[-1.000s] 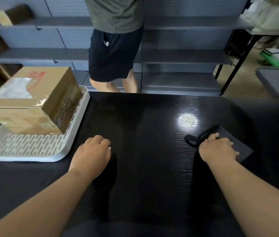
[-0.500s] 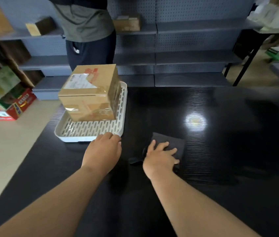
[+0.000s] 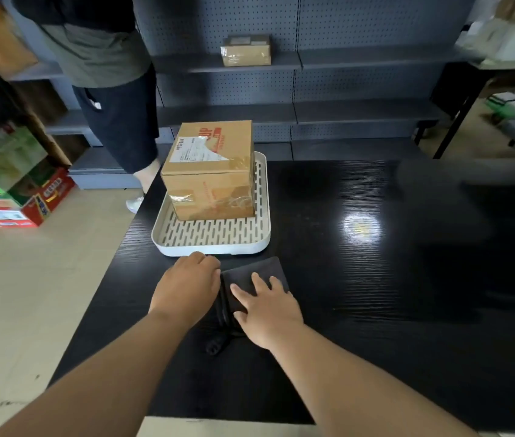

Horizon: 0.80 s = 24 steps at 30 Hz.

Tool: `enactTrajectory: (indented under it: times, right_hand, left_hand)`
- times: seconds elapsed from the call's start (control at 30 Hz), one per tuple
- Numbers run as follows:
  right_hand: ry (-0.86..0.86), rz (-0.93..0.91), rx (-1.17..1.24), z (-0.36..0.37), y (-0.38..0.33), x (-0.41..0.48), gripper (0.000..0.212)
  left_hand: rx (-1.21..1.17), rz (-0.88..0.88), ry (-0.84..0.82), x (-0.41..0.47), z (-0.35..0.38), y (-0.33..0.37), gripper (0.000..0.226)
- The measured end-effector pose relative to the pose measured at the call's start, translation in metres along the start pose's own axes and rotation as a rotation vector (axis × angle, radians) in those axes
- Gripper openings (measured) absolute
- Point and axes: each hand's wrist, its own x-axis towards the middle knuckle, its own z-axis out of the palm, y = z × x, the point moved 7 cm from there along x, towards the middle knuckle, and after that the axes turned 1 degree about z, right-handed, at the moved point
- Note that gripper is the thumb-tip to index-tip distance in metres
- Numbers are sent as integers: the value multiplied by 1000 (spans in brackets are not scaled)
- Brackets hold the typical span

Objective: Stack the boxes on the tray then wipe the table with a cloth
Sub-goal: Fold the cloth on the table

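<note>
Wiping the black table with a dark cloth, right hand pressing flat on it with fingers spread, palm down and not clenched, gripping nothing. Resting just left of the cloth, the left hand, fingers curled loosely, knuckles lying near the front rim of the white slotted tray; holding nothing visible, though whether its fingertips are pinching the cloth edge cannot be told. Sitting on the far half of the tray, the cardboard boxes, appearing as a stack with a seam partway up, shipping label on top. Bunching along the cloth's left edge, a fold with a loose dark tail trailing toward the near side. Likely risks: catching the bunched fold under the palm and dragging the cloth as a lump, leaving streaks; nudging the tray with either hand, being so close to its rim, and shifting the stack toward the table's left edge, which is lying near; missing the strip beneath the tray altogether. Standing beyond the far left corner, another person, close enough to be bumping the table.
</note>
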Motion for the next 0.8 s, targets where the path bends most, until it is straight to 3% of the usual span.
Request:
enactTrajectory:
  times: [0.2,0.33,0.6,0.8]
  right_hand:
    - [176,3,144,-37,22,5,47]
    - [288,-1,84,-56,37,12,48]
    - [194,-33,-40,-66,42,37,40]
    - [157,27,6,-68,44,47,31]
  left_hand:
    - [-18,17,-129,13,26,5,35]
    - [-18,2,-208,24,40,8,45]
    - [0,-23,-283,42,51,7,49]
    - [27,-28,-314,44,59,-3,50]
